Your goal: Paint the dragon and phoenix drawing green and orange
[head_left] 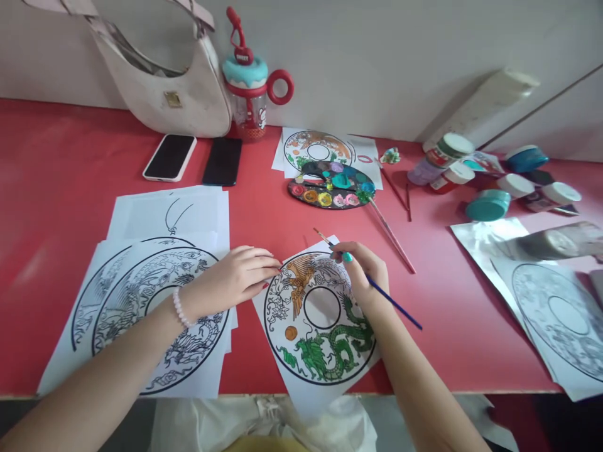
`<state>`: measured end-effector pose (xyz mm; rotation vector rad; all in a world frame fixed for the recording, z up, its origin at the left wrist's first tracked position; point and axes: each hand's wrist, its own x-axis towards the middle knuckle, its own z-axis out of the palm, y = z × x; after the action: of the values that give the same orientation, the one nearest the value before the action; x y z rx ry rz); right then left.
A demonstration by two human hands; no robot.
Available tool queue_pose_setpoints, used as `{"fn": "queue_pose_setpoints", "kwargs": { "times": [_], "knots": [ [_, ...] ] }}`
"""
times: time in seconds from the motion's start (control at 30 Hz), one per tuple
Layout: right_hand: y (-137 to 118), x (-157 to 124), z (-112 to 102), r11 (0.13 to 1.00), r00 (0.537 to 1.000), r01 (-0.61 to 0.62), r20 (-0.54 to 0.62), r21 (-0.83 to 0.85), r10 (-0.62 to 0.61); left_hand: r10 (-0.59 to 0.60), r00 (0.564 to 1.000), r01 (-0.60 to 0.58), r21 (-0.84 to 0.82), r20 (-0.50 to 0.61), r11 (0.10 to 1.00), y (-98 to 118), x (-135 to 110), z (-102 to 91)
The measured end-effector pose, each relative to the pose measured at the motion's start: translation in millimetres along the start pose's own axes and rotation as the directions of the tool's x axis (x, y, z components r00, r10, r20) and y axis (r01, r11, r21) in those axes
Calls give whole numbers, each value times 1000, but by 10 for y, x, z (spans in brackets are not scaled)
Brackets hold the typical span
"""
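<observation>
A sheet with a ring-shaped dragon and phoenix drawing lies in front of me. Its dragon is painted green, and the phoenix and a small ball are orange-brown. My left hand rests with fingers stretched out, their tips at the sheet's left edge. Between the fingers of my right hand is a paintbrush with a blue handle, its bristles pointing up and left above the sheet's top edge. Past the hands lies a black palette with several paint colours. A second brush leans with its tip on the palette's green paint.
Unpainted printed sheets are stacked at left. Two phones, a white handbag and a tumbler stand behind. Several paint jars crowd the right, near more sheets. Another painted sheet lies partly under the palette.
</observation>
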<state>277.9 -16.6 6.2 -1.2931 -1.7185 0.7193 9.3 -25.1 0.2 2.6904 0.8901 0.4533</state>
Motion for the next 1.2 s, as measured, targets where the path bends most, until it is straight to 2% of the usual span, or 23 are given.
{"fn": "queue_pose_setpoints", "kwargs": {
  "times": [0.07,0.17,0.23,0.37,0.57,0.8,0.93,1.1,1.2],
  "knots": [
    [34,53,2,998,999,-42,2,55,42,3,1000,-3,0,-7,1000,3,4,-1],
    [65,189,14,996,994,-93,-65,7,93,-8,1000,8,-7,-9,1000,17,13,-11],
    [81,306,19,996,994,-67,-92,-60,61,-14,1000,14,-7,0,1000,27,20,-18],
    [131,559,41,990,997,64,-43,-125,-69,-20,1000,20,3,16,1000,38,33,-25],
    [233,836,146,983,997,77,-4,-169,-79,-46,999,46,13,25,999,62,48,-38],
    [241,917,189,967,997,79,18,-241,-77,-61,997,60,20,38,998,61,44,-35],
    [222,915,166,956,999,39,-20,-291,-46,-58,997,57,9,43,998,58,51,-32],
    [225,908,172,958,998,58,-22,-282,-67,-55,998,55,4,35,998,55,47,-39],
    [235,911,180,956,995,53,-62,-290,-74,-50,998,50,4,36,999,55,42,-42]
  ]
}}
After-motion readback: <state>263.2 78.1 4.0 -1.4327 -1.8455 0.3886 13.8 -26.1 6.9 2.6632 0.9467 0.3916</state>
